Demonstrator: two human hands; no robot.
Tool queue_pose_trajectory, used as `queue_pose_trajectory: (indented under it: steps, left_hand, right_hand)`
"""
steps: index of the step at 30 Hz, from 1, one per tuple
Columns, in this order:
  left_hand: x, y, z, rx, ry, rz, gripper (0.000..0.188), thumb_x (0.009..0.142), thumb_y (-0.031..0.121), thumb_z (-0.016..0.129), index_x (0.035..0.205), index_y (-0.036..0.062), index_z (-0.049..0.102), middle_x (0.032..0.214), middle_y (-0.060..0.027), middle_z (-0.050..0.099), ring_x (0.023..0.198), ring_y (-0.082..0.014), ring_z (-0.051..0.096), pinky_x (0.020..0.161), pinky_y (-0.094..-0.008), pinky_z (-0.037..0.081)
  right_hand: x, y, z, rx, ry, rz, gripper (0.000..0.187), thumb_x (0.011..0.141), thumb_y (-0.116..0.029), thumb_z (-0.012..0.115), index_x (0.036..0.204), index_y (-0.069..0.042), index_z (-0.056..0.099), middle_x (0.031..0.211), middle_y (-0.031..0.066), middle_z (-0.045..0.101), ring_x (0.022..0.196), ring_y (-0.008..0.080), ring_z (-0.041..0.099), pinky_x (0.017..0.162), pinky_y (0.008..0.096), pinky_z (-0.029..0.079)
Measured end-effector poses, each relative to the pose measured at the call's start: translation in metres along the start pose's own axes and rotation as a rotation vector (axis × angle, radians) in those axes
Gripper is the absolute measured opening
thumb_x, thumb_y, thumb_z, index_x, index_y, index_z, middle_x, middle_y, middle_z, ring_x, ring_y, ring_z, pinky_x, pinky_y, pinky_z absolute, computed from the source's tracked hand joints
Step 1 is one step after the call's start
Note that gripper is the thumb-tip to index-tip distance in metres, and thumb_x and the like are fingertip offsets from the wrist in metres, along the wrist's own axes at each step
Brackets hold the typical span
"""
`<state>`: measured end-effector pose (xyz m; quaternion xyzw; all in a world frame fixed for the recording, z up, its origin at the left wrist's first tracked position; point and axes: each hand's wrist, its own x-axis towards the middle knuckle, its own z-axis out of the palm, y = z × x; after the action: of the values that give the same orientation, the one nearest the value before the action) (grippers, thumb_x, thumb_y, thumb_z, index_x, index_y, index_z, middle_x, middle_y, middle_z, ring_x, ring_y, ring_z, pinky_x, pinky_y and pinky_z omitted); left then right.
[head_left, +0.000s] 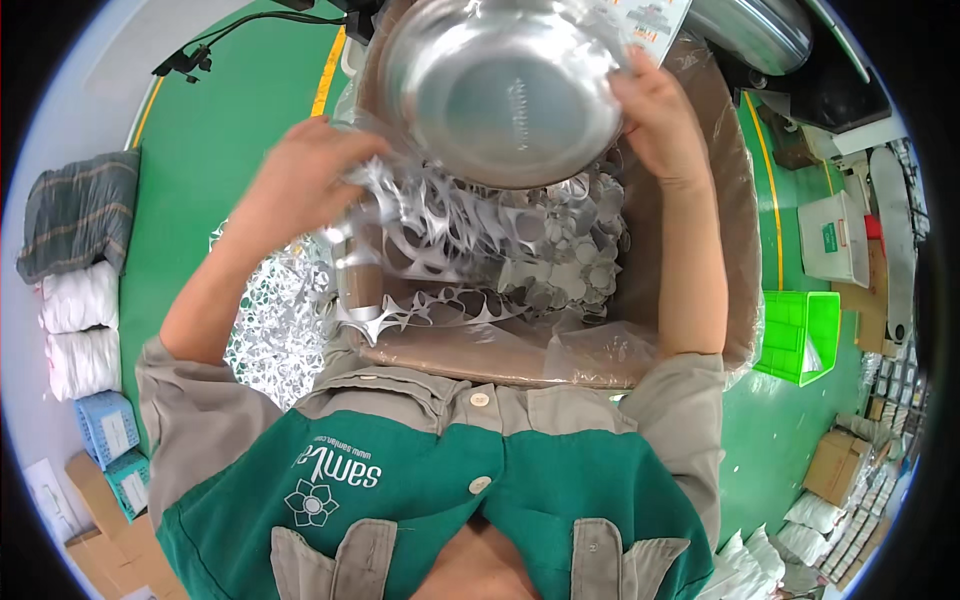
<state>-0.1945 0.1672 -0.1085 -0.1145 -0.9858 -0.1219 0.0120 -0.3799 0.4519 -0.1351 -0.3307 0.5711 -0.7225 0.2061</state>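
My right hand (660,120) is closed on the right rim of a shiny round metal bowl (500,95), tilted so its hollow faces me. My left hand (315,175), smeared by motion, pinches a bunch of thin silvery metal strips (430,215) punched with round holes. These strips trail down and right from its fingers, below the bowl. Beneath them stands a large brown carton (690,260) lined with clear plastic. Many small metal discs (570,245) lie heaped inside it. The bowl hides the carton's far part.
A pile of punched metal scrap (275,320) lies left of the carton. On the right are a bright green crate (800,335) and a white bin (835,240). A metal cylinder (755,35) sits at the upper right. Folded grey cloth (80,215) tops white bundles at far left.
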Motion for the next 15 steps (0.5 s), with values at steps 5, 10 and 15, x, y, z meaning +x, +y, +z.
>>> queue_pose_trajectory:
  steps: [5, 10, 15]
  left_hand:
    - [-0.005, -0.029, -0.032, -0.472, 0.133, -0.279, 0.041, 0.071, -0.001, 0.054, 0.111, 0.008, 0.056, 0.098, -0.008, 0.06, 0.086, -0.018, 0.056, 0.075, -0.0293, 0.046]
    - [-0.001, -0.029, -0.03, -0.535, 0.056, -0.318, 0.044, 0.072, -0.004, 0.052, 0.115, 0.0058, 0.055, 0.103, -0.0049, 0.059, 0.083, -0.0099, 0.053, 0.069, -0.0243, 0.045]
    - [-0.006, -0.03, -0.008, -0.258, 0.081, -0.106, 0.044, 0.069, -0.003, 0.056, 0.113, 0.0053, 0.055, 0.098, -0.0108, 0.059, 0.083, -0.0225, 0.056, 0.073, -0.0315, 0.044]
  right_hand:
    - [-0.007, 0.089, -0.049, 0.607, -0.168, 0.252, 0.043, 0.085, -0.023, 0.056, 0.121, -0.004, 0.044, 0.109, 0.0092, 0.056, 0.098, 0.0209, 0.056, 0.084, 0.0351, 0.048]
    - [-0.075, 0.216, -0.076, -1.483, -0.176, 0.793, 0.056, 0.081, -0.031, 0.057, 0.124, 0.001, 0.042, 0.121, 0.0234, 0.048, 0.11, 0.0353, 0.049, 0.091, 0.0411, 0.04]
    - [-0.065, 0.144, -0.041, -1.512, -0.816, 1.054, 0.049, 0.076, -0.023, 0.059, 0.117, 0.0, 0.049, 0.114, 0.0172, 0.055, 0.102, 0.0326, 0.055, 0.086, 0.0365, 0.044]
